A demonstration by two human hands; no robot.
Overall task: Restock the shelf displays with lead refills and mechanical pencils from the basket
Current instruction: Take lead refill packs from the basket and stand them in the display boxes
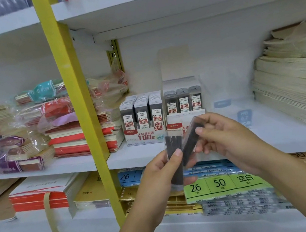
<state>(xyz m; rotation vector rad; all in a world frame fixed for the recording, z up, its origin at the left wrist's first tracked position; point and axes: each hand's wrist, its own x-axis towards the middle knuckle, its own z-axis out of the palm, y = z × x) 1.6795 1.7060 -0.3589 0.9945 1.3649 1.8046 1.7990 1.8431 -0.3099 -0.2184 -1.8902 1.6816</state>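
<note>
White shelf (pixel 272 134) behind; left fingers (pixel 177 154) pinch upright lead case (pixel 172 144), right fingers (pixel 201 130) pinch tilted lead case (pixel 190 144).

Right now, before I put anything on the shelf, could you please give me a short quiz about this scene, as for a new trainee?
1. True or false: the left hand holds an upright refill case and the right hand holds a tilted refill case.
2. Where does the 0.7 display box stand, seen against the 0.5 display box? A) to its left B) to its right C) on the shelf below
3. Fill in: the shelf post left of both boxes is ____ in colour.

Key: 1 true; 2 B; 3 yellow.
</note>
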